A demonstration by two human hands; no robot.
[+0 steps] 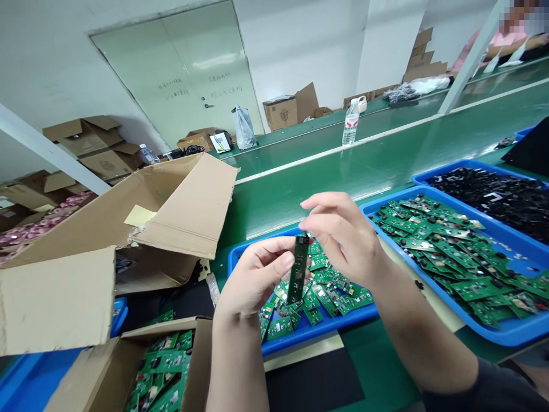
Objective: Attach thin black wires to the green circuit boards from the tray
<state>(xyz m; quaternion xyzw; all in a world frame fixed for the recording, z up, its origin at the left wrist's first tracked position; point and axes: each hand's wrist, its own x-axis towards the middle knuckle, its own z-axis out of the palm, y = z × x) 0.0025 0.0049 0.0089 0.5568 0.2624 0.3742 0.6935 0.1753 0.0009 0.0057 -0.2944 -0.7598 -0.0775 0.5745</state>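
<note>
My left hand [253, 277] pinches a narrow green circuit board [297, 276] upright between thumb and fingers. My right hand [343, 232] is closed on the board's top end, where a small dark part sits. Both hands hover over a blue tray [244, 252] that holds several green circuit boards [326, 292].
A larger blue tray [506, 332] of green boards lies to the right, with a tray of black parts [493, 194] behind it. An open cardboard box [171, 206] stands at the left, and a box of boards [165, 366] below it. A water bottle [350, 121] stands on the green conveyor. Another person is far right.
</note>
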